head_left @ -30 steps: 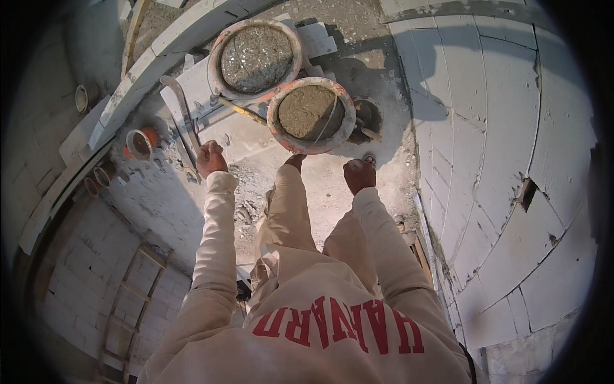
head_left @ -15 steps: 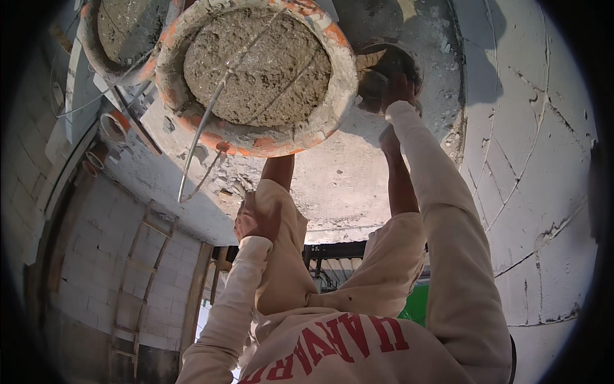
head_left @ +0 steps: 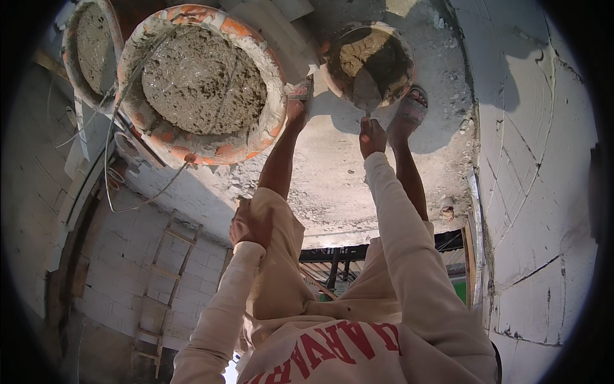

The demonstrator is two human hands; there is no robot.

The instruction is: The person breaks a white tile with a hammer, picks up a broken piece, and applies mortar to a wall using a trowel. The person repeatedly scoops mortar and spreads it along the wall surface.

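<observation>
— Gripping a trowel (head_left: 367, 89), is that the right hand (head_left: 371, 136)?

— Yes. The fingers are clenched round the handle, and the blade reaches up into the small bucket (head_left: 369, 63), which holds a low layer of grey mortar. The bucket stands on the concrete slab (head_left: 332, 185), just beside the person's right sandal (head_left: 409, 109).

— And the left hand (head_left: 249, 224)?

— It rests on the left knee, fingers curled loosely over the pale trouser cloth, holding nothing that I can see.

— What lies near the small bucket?

— To its left, a large orange bucket (head_left: 203, 83), mortar-crusted on the rim and nearly full of coarse grey mortar. Its wire handle (head_left: 115, 160) hangs down over the slab edge. The left sandal (head_left: 298, 96) sits just beside that bucket's rim. A second large bucket (head_left: 93, 48), also filled, stands further left, partly cut off by the picture's rim.

— Beyond that?

— White block walls: one (head_left: 537, 192) on the right, close to the slab, another (head_left: 134, 262) below the slab edge, with a wooden ladder (head_left: 167, 281) leaning against it. Small lumps of spilled mortar dot the slab around the buckets.
</observation>
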